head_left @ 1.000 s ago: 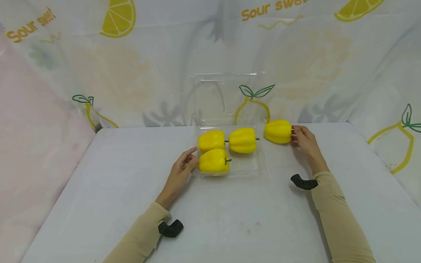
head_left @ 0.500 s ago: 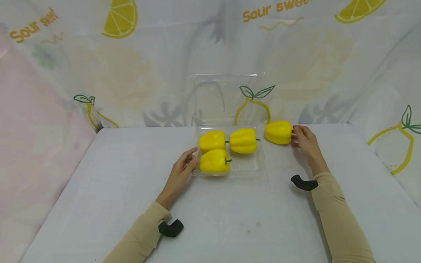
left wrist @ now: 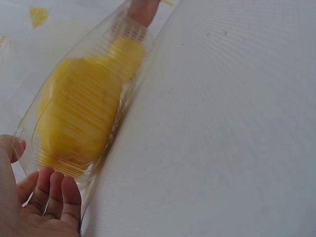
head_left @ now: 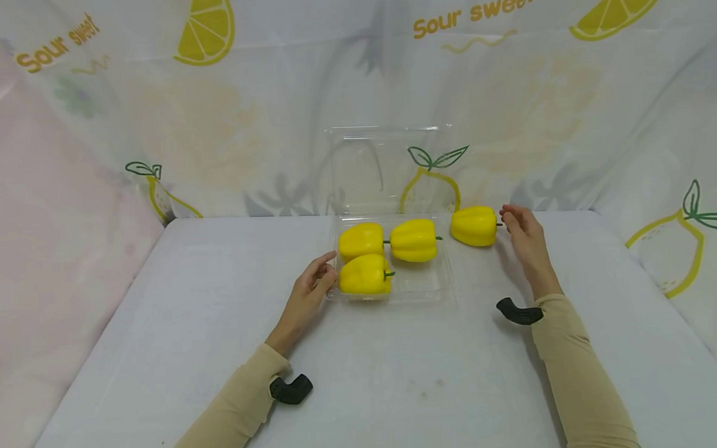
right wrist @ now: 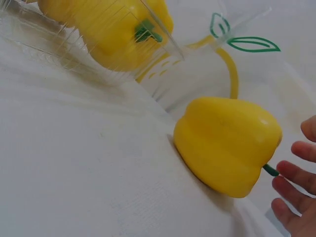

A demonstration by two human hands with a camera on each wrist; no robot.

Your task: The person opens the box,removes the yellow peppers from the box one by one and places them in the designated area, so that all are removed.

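A clear plastic clamshell box (head_left: 420,284) lies on the table, its lid (head_left: 362,164) raised at the back. Inside are three yellow bell peppers: a back left one (head_left: 360,241), a back right one (head_left: 414,240) and a front left one (head_left: 365,274). My left hand (head_left: 307,285) holds the box's left edge; in the left wrist view its thumb is at the rim and its fingertips (left wrist: 70,190) are at the side wall. Right of the box lies another yellow bell pepper (right wrist: 227,143) on its side. My right hand (head_left: 523,235) is beside its green stem (right wrist: 270,170), fingers apart, gripping nothing.
The white tablecloth (head_left: 364,382) covers the table. Behind it hangs a lemon-print curtain (head_left: 306,87), close to the raised lid. A black curved piece sits at each wrist, one on the left (head_left: 291,389) and one on the right (head_left: 518,311).
My right hand has let go of the loose bell pepper's stem end and moved slightly up and right, its fingers spreading. The pepper stays in place. The left hand has not moved.
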